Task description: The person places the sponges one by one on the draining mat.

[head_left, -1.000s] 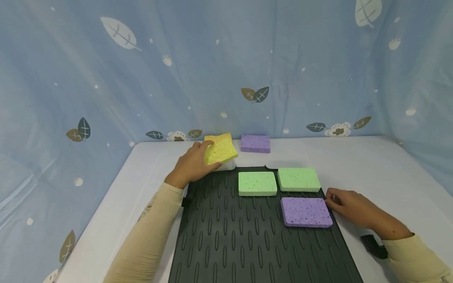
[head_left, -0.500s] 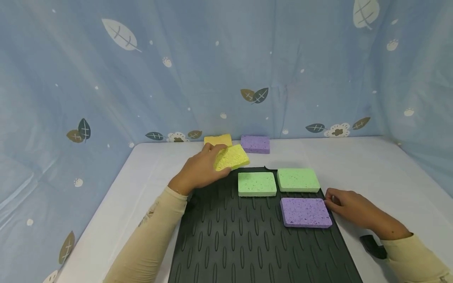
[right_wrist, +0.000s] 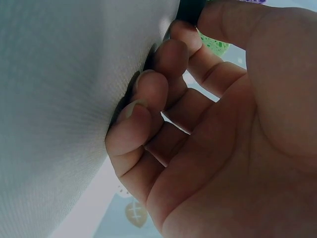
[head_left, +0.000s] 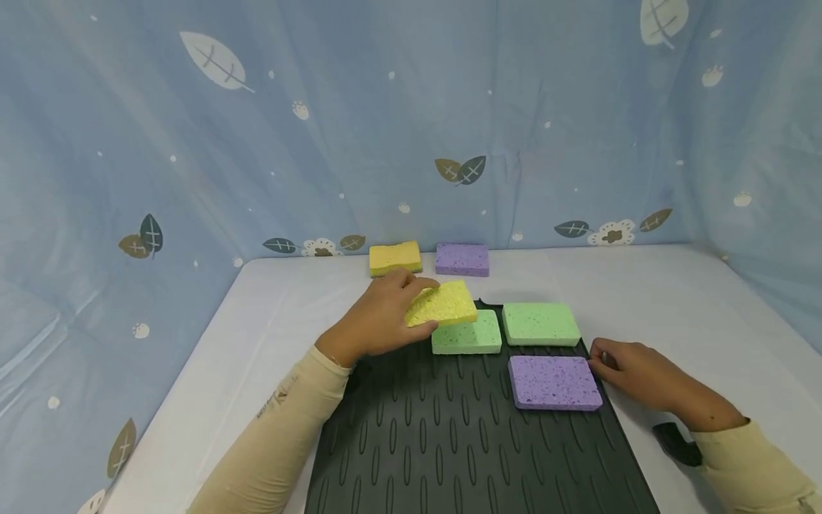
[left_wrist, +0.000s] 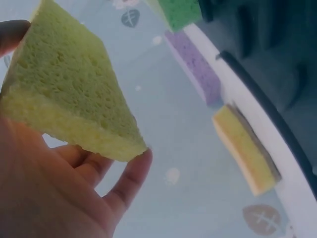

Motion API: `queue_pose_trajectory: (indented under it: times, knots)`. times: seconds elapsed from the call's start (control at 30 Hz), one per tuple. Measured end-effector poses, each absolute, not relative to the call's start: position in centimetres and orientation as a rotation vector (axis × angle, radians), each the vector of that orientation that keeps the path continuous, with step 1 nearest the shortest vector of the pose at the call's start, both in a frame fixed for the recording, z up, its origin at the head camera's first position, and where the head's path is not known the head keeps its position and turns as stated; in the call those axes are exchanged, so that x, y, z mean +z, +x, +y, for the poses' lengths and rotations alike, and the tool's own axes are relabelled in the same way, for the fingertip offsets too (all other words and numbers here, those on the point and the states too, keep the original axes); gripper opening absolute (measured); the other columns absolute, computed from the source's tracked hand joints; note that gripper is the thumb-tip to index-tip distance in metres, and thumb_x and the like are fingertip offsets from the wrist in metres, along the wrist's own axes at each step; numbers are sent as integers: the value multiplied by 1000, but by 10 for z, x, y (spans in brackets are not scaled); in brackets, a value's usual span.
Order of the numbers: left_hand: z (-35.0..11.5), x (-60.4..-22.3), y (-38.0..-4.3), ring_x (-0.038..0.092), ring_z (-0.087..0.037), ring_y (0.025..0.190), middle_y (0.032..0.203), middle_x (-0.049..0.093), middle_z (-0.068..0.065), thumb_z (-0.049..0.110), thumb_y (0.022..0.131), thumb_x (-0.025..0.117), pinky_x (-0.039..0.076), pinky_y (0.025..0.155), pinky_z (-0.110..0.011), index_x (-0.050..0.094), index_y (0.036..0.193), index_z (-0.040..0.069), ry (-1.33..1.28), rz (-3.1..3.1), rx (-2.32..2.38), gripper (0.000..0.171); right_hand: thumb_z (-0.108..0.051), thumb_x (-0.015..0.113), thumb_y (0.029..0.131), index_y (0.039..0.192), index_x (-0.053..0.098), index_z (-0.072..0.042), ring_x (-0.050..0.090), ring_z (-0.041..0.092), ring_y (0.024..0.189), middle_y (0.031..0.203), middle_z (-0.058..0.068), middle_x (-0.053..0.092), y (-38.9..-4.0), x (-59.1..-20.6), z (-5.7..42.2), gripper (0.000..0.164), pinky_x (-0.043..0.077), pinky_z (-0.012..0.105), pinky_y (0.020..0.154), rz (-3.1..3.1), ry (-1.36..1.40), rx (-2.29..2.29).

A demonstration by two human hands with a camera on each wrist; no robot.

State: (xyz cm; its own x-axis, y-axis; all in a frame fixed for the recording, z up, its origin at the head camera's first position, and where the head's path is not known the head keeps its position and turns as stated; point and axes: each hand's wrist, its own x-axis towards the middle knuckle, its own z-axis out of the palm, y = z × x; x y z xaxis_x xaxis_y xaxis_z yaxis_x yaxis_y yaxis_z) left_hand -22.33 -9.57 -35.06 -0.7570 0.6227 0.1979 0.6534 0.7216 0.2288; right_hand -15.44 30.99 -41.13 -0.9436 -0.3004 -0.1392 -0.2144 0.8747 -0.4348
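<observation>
A yellow sponge [head_left: 446,303] is gripped in my left hand [head_left: 379,318], thumb on the near side and fingers on the far side. In the head view it overlaps a light green sponge [head_left: 467,339] on the dark ribbed mat [head_left: 411,435]. The left wrist view shows the sponge's porous face [left_wrist: 64,64] tilted, with fingertips at its edges. At the mat's right edge, my right hand [head_left: 648,375] has curled fingers and pinches the rim between thumb and forefinger. Just beside it lies a purple sponge [head_left: 555,383]. Another green sponge [head_left: 541,324] sits at the mat's back right corner.
Behind the mat, on the white table [head_left: 276,321], are another yellow sponge [head_left: 394,257] and a second purple sponge [head_left: 462,260]. A blue patterned curtain [head_left: 411,128] hangs along the table's back and sides.
My left hand has carried the yellow sponge from the back row rightward and nearer, uncovering the other yellow sponge behind. The right hand stays at the mat's edge.
</observation>
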Motion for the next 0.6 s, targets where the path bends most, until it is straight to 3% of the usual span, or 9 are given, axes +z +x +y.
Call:
queue_pose_trajectory:
  times: [0.13, 0.6]
  knots:
    - [-92, -351, -219, 51, -18, 103, 120, 55, -3, 51, 93, 65, 43, 92, -42, 52, 143, 24, -1088, -2815, -449, 58, -15, 57, 100, 91, 56, -16, 41, 6, 61, 69, -6, 45, -154, -411, 310, 9, 35, 24, 52, 2849, -391, -623]
    - [-80, -340, -202, 52, -14, 102, 120, 55, 0, 56, 89, 69, 46, 90, -35, 53, 141, 26, -1187, -2860, -529, 62, -16, 56, 100, 91, 57, -15, 41, 7, 61, 69, -6, 44, -155, -410, 309, 9, 34, 24, 52, 2846, -373, -617]
